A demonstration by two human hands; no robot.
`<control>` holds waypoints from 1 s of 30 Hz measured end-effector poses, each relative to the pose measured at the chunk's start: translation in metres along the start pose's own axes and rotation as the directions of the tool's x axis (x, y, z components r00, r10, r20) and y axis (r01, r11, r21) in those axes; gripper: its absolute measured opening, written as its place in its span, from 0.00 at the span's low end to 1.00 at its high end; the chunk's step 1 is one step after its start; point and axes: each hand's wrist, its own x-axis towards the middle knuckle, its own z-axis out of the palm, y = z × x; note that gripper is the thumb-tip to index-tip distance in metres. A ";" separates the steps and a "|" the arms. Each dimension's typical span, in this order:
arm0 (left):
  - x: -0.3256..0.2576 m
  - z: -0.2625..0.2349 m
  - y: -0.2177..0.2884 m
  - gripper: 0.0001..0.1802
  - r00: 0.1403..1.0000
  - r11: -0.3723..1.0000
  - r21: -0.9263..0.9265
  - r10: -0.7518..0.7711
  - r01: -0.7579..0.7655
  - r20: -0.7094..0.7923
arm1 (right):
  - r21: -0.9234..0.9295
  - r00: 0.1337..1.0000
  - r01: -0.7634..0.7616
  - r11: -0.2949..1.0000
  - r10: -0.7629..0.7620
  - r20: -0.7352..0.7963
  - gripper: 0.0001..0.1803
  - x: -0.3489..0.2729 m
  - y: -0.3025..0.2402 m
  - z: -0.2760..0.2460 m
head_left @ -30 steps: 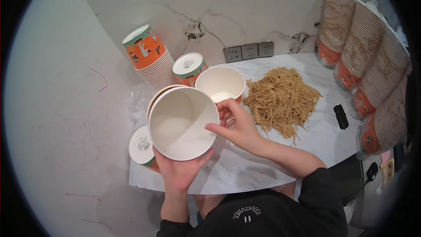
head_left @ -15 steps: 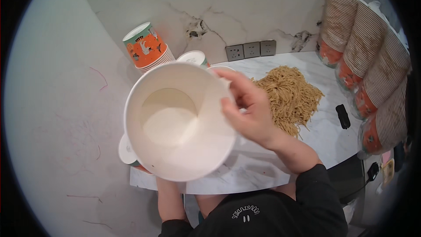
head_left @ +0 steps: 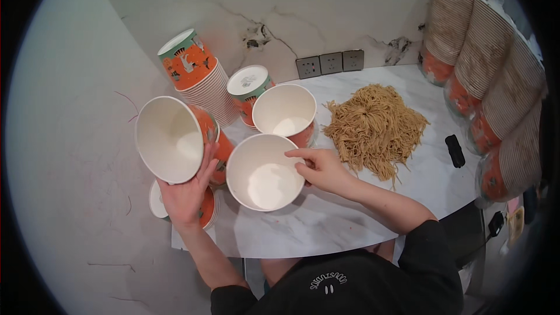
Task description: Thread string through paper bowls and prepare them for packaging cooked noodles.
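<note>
My left hand [head_left: 185,198] grips an orange-sided paper tub [head_left: 169,140] from below and its right side, its white open mouth tilted up. In front of me a second open paper tub [head_left: 263,163] stands at the table's middle left, and my right hand [head_left: 324,170] pinches its right rim. Behind that one stands another open paper tub [head_left: 284,105] with an orange side. A heap of yellowish noodles [head_left: 379,128] lies on the table to the right of my right hand.
A tall stack of paper tubs [head_left: 198,76] stands at the back left, beside a tub with a white top [head_left: 249,81]. Another stack [head_left: 209,210] lies near my left wrist. Bagged tub stacks [head_left: 490,76] line the right edge, near a black object [head_left: 455,151]. Wall sockets [head_left: 331,63] are behind.
The large tub held up close to view has come down and away. My left hand, hidden behind it before, now shows with a tub at the left. My right hand is slightly lower.
</note>
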 end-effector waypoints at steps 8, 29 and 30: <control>0.033 -0.028 0.030 0.41 0.993 0.983 0.141 0.117 -0.119 0.017 | -0.141 0.978 0.178 0.974 -0.159 0.136 0.22 0.006 -0.010 0.019; -0.158 -0.058 -0.006 0.39 0.983 0.515 0.837 0.101 -0.184 0.154 | -0.435 0.916 0.379 0.817 -0.266 0.300 0.08 0.028 -0.043 -0.076; -0.168 -0.060 -0.002 0.39 0.983 0.515 0.837 0.111 -0.185 0.149 | -0.367 0.912 0.370 0.853 -0.258 0.318 0.09 0.036 -0.047 -0.079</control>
